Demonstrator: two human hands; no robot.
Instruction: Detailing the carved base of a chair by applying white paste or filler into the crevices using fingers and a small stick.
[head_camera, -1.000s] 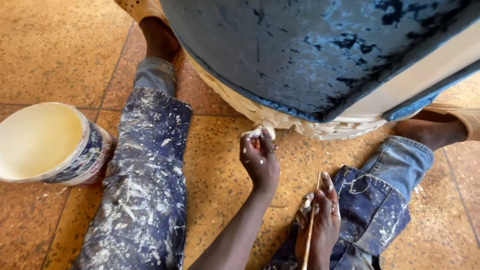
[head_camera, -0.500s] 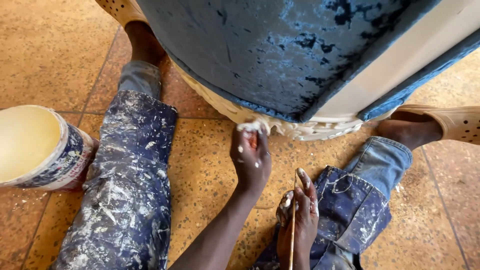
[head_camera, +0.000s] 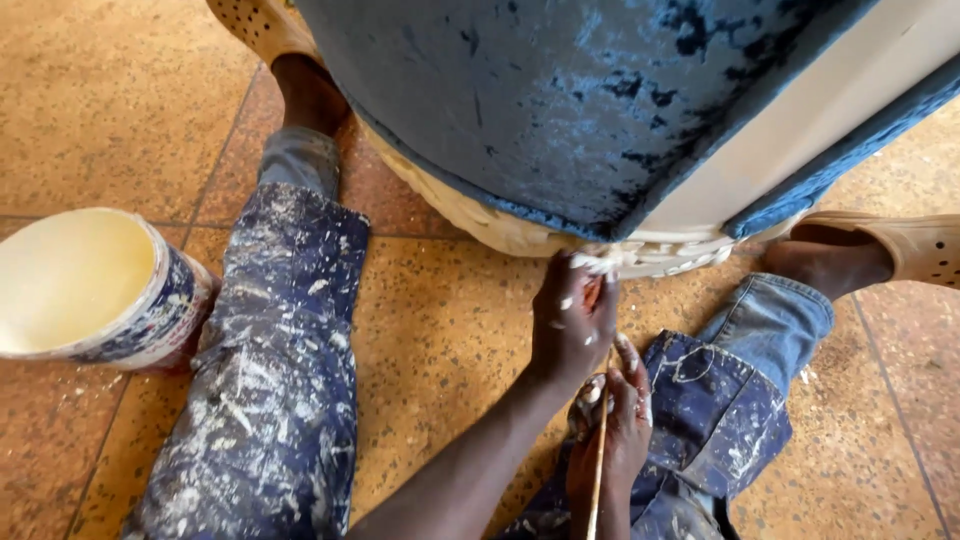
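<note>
A thin, pale, flat weaving strand (head_camera: 600, 470) is held between the two hands, just under the rim of a large upturned piece of furniture with a blue mottled cover and a cream woven edge (head_camera: 640, 252). The left hand (head_camera: 572, 322) is closed in a pinch on the strand's upper end, right where it meets the woven edge. The right hand (head_camera: 612, 420), just below and nearly touching the left, is curled loosely around the strand, which runs down past it out of view. The strand is judged light, springy and rather stiff along its length, likely to kink or split if bent sharply, so it is best gripped close to the weave with fingertips while the free length is guided lower down. A cream-filled round plastic bucket (head_camera: 90, 290) stands well to the left of both hands, beyond a leg in paint-spattered blue jeans (head_camera: 265, 400). A tan perforated clog (head_camera: 900, 245) is seen to the right of the hands, on the speckled orange tiled floor (head_camera: 440, 330).
</note>
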